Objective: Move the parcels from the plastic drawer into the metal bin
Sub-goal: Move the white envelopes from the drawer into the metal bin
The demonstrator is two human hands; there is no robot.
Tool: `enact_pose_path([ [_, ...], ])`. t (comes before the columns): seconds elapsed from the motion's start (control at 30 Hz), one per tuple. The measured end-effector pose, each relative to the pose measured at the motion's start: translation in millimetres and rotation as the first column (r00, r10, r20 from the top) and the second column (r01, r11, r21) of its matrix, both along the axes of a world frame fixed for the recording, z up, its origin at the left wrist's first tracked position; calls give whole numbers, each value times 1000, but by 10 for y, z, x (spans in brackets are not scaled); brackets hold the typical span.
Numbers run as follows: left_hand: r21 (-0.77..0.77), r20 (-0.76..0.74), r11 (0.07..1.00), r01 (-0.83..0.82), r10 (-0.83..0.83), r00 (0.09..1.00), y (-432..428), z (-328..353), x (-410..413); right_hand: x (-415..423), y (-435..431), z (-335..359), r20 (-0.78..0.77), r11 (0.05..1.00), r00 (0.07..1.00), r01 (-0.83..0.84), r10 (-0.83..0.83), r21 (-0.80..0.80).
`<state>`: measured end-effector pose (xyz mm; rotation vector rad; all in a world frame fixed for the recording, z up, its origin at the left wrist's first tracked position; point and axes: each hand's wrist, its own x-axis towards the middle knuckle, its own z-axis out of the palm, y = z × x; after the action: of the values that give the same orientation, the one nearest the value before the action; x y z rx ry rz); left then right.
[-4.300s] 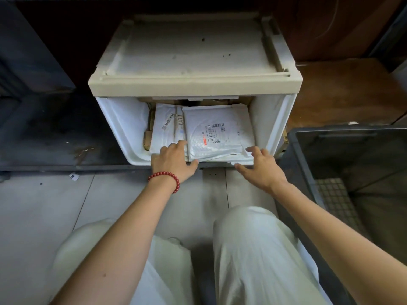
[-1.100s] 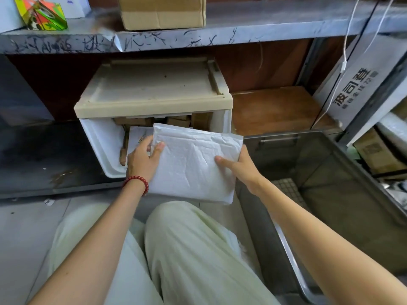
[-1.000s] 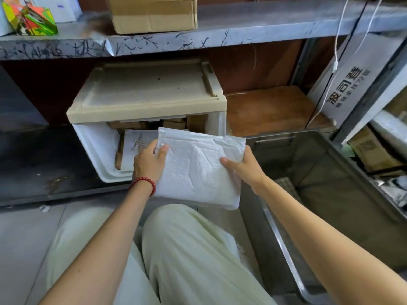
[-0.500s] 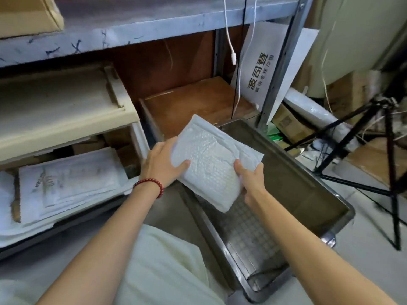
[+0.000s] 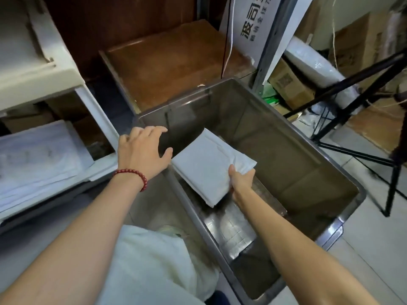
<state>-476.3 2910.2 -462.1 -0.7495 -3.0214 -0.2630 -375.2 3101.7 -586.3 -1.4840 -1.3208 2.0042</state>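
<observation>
A white padded parcel (image 5: pixel 204 170) is inside the metal bin (image 5: pixel 308 150), low over its tiled-looking floor. My right hand (image 5: pixel 241 180) grips its near right corner, reaching down into the bin. My left hand (image 5: pixel 143 150), with a red bead bracelet, hovers open above the bin's left rim and holds nothing. At the left stands the open white plastic drawer (image 5: pixel 97 119), with more white parcels (image 5: pixel 37 159) lying in it.
A brown wooden board (image 5: pixel 174 62) lies behind the bin. A metal shelf post (image 5: pixel 267 47) and a white sign stand beyond it. Cardboard boxes (image 5: pixel 288 84) and a black tripod (image 5: pixel 361 119) crowd the right. My knees in pale trousers sit below.
The parcel has gone from the drawer front over to the right and down into the bin. My left hand has let go of it; only my right hand holds it now.
</observation>
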Motion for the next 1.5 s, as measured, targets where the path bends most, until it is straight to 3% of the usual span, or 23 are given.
enact_pose_path([
  [0.33, -3, 3, 1000, -1, 1, 1000, -90, -162, -201, -442, -272, -643, 195, 991, 981, 29, -3, -134],
  [0.53, 54, -44, 999, -9, 11, 999, -132, -224, -291, -481, -287, -948, 357, 952, 883, -279, 305, -123],
  [0.7, 70, -37, 997, -12, 15, 999, -205, -250, -295, -398, -187, -1000, 504, 917, 779, -392, 374, -76],
  [0.83, 78, -34, 997, -30, 32, 999, -276, -268, -300, -266, -128, -1193, 475, 874, 742, -466, 473, -142],
  [0.93, 64, -25, 998, -23, 25, 999, -281, -259, -295, -265, -224, -972, 483, 830, 691, -535, 538, -160],
  [1.0, 65, -15, 997, -32, 33, 999, -302, -242, -269, -227, -226, -807, 605, 694, 522, -717, 602, -72],
  [1.07, 67, 5, 997, -47, 46, 999, -336, -235, -253, -165, -195, -597, 776, 434, 299, -900, 556, 36],
  [1.13, 61, 31, 996, -64, 63, 998, -377, -231, -220, -114, -155, -371, 877, 188, 194, -975, 439, 121],
  [1.23, 51, 48, 993, -107, 105, 993, -483, -214, -82, -121, -117, -3, 904, 6, 240, -967, 353, 254],
  [1.4, -35, 93, 980, -194, 196, 976, -802, -244, 191, -251, -240, 597, 833, -101, 431, -866, 348, 490],
  [1.5, -105, 140, 964, -246, 259, 956, -1060, -141, 297, -283, -405, 868, 819, -198, 450, -820, 357, 537],
])
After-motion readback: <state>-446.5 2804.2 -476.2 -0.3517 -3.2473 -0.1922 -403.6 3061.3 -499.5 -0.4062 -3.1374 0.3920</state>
